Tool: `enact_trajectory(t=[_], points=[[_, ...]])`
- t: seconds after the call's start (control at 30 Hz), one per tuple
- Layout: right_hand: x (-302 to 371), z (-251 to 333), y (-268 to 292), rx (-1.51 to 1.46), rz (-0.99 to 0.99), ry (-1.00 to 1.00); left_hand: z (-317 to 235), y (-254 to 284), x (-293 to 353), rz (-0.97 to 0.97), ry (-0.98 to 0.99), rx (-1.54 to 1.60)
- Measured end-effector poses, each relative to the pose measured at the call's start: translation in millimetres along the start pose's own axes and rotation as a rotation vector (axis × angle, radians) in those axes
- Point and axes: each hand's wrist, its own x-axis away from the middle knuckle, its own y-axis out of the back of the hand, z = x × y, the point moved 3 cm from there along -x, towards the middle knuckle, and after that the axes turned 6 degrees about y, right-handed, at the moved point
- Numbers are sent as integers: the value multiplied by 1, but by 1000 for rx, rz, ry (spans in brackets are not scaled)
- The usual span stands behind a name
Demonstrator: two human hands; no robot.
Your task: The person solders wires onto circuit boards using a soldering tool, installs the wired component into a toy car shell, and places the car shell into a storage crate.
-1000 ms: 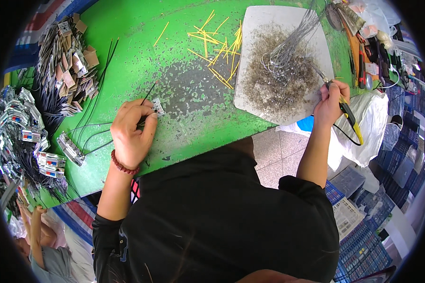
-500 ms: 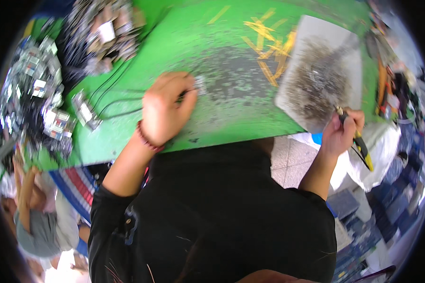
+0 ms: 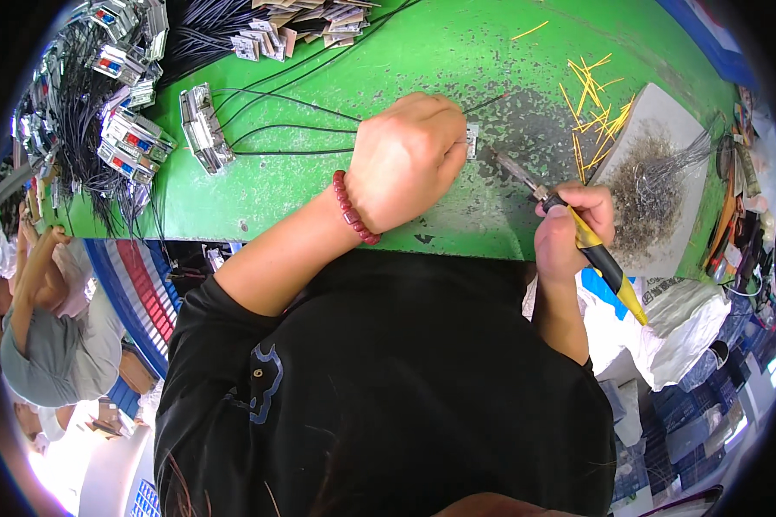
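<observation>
My left hand (image 3: 409, 155), with a red bead bracelet at its wrist, is closed over thin black wires (image 3: 297, 152) on the green table. The wires run left to a silver metal module (image 3: 204, 127). A small pale circuit board (image 3: 472, 140) shows just past my left fingers; how they grip it is hidden. In my right hand (image 3: 575, 226) is a yellow-and-black soldering iron (image 3: 601, 258), held like a pen. Its tip points up and left, close to the small board but apart from it.
A pale board (image 3: 694, 220) with dark residue and fine wire lies at the right. Yellow sticks (image 3: 588, 86) are scattered beside it. Wired metal modules (image 3: 129, 142) pile up at the left, and a stack of small boards (image 3: 310, 21) lies at the back. Another person (image 3: 60, 327) sits at far left.
My right hand has brought the soldering iron left from the residue-covered board toward my left hand. My left hand stays closed on the wires. The whole view has shifted.
</observation>
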Motion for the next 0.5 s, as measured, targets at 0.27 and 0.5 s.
enact_trajectory(t=[0.27, 0.5], points=[[-2, 1, -3, 75, 7, -44, 1, -2, -1, -4, -17, -6], [-2, 2, -5, 87, 60, -42, 0, -2, -2, -14, -38, -6]])
